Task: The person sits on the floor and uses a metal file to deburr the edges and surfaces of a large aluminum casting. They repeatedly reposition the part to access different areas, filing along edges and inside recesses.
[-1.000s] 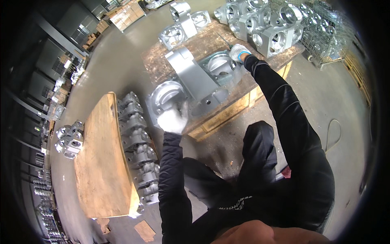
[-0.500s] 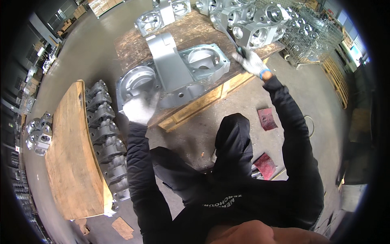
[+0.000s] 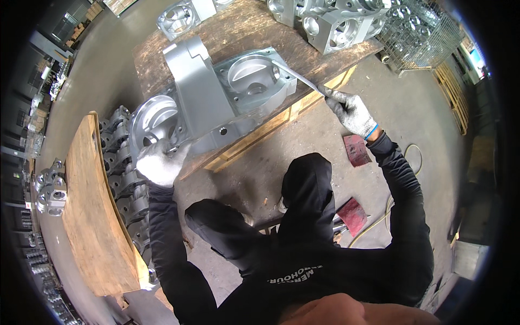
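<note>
A large grey metal casting (image 3: 203,92) lies on the wooden workbench (image 3: 254,30), with a round bore at either end and a raised bridge across its middle. My left hand (image 3: 160,162), in a white glove, grips its near left corner beside the left bore; some fingertips are hidden. My right hand (image 3: 352,111), gloved with a blue cuff edge, is closed around the handle end of a long flat file (image 3: 300,76). The file slants left, and its tip reaches the rim of the right bore. The handle is mostly covered by the fingers.
More castings (image 3: 341,30) crowd the bench's far right, and another (image 3: 179,19) stands far left. A wire cage (image 3: 420,40) of metal parts is beyond the bench. At left, a wooden board (image 3: 97,211) stands beside a row of castings (image 3: 127,168). Red pads (image 3: 353,216) and a hose (image 3: 374,227) lie on the floor.
My right hand has come down toward me, and the file's tip has swung from the far castings to the right bore's rim. The view has shifted, so the casting appears larger and further left.
</note>
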### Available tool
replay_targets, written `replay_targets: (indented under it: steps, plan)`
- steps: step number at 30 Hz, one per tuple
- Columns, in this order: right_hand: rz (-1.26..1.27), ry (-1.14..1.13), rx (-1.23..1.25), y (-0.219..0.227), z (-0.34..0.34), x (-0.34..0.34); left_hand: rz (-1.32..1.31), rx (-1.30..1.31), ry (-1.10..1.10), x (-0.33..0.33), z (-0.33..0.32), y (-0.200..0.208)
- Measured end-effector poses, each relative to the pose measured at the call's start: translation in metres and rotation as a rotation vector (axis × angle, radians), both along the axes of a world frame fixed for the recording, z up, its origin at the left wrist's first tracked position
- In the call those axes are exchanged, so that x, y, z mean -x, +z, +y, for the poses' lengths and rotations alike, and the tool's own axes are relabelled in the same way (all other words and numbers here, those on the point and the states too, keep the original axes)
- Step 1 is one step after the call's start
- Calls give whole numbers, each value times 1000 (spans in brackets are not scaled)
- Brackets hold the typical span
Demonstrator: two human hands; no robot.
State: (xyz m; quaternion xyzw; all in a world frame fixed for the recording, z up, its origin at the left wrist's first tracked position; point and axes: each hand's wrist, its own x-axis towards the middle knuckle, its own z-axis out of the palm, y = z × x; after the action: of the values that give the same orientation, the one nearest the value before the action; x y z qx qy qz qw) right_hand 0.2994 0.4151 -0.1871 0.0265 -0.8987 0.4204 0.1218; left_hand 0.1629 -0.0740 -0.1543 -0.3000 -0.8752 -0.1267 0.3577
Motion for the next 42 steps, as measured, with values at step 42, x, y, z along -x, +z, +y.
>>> replay_targets:
  steps: [42]
  plan:
    - [129, 97, 69, -18, -1, 60, -98, -11, 40, 1, -4, -8]
